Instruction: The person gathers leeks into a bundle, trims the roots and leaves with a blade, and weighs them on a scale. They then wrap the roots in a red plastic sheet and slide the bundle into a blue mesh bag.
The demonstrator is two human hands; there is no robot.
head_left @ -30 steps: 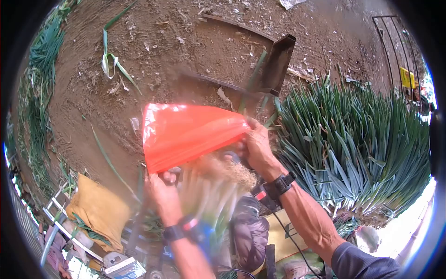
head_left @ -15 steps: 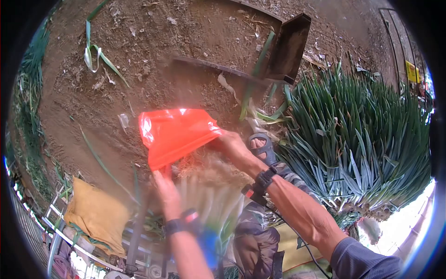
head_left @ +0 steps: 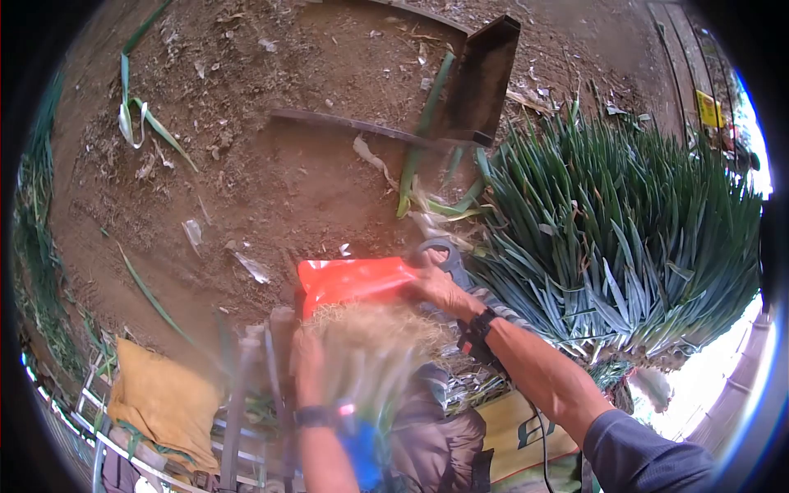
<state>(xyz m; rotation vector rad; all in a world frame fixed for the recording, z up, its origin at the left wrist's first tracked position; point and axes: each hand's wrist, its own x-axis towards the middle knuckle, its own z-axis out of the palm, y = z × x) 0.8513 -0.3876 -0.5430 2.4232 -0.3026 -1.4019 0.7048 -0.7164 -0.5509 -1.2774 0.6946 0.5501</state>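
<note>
A glossy red-orange plastic bag [head_left: 353,279] is stretched between my two hands. My right hand [head_left: 440,283] is closed on its right end. My left hand [head_left: 309,357], smeared by motion, grips the bag at its lower left corner. Just below the bag lies a bundle of green onions [head_left: 370,370], its tan roots [head_left: 382,324] against the bag's lower edge. The white stalks run down toward my lap and are blurred. Part of a blue item [head_left: 362,456] shows beside my left forearm.
A large stand of green onions [head_left: 625,230] fills the right side. Metal angle pieces [head_left: 481,82] lie on the soil [head_left: 230,181] ahead. A yellow-brown cushion [head_left: 164,403] rests on a frame at lower left. My sandalled foot [head_left: 444,251] is beyond my right hand.
The bag has come down and to the right, toward the root end of the onion bundle, and looks flatter. Both hands have moved with it, and the view has shifted slightly.
</note>
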